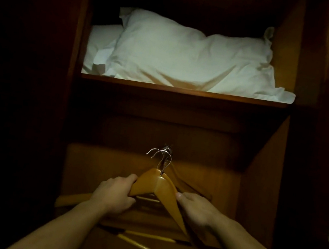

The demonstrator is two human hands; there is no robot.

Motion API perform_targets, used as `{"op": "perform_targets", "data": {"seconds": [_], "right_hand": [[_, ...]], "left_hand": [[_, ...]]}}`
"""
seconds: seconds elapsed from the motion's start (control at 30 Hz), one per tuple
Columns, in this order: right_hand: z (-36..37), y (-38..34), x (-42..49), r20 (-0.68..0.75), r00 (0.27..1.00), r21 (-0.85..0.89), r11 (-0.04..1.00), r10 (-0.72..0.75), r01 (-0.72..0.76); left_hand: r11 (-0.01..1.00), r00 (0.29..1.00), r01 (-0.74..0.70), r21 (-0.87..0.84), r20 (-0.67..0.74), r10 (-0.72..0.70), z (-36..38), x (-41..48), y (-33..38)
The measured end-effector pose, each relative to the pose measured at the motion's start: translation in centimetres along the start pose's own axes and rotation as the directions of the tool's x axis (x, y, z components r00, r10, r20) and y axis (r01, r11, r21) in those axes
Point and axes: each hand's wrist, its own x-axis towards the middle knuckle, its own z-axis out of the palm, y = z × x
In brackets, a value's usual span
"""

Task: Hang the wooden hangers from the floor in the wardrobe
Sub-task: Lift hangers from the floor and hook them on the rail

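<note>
Holding: you grip a bunch of wooden hangers (156, 185) with both hands, inside the wardrobe (261, 181).
Left hand: your left hand (114, 191) is on the left side of the bunch, with its fingers (130, 178) curled tight round the wood.
Right hand: your right hand (195, 210) is on the right side, thumb on top and the rest wrapped round the wood.
Where the hangers are: right between your fingers. The pointy top is in the middle, and the long wooden sides slope down left and right.
Hooks: the metal hooks (160, 158) stick up just above your fingers.
Rod: the shiny rod (168, 148) is just past the hooks. It is too dark to tell if any hook is on it yet.
Nearer hand: both look about as near to the rod.
Arms: both reach forward and up, side by side.
Next, I think: lift a little, then lower the hooks over the rod.
Up high: a white pillow (187, 53) lies on a shelf (185, 91), far above your fingers.
</note>
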Motion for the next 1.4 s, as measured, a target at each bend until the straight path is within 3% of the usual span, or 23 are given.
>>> {"op": "perform_targets", "data": {"seconds": [0.37, 0.87, 1.4], "right_hand": [[-2.1, 5.6, 5.0, -0.186, 0.982, -0.055, 0.997, 0.038, -0.049], [-3.0, 6.8, 13.6, -0.247, 0.956, -0.169, 0.964, 0.161, -0.206], [-2.8, 7.4, 19.0, -0.086, 0.99, -0.148, 0.982, 0.108, -0.12]], "left_hand": [[0.998, 0.998, -0.057, -0.009, -0.036, 0.057, 3.5, 6.9, 3.2], [0.991, 0.995, -0.1, -0.088, 0.006, 0.101, 8.4, 13.5, -0.3], [1.0, 1.0, 0.026, -0.015, 0.018, -0.026, 10.2, 17.8, -1.7]]}}
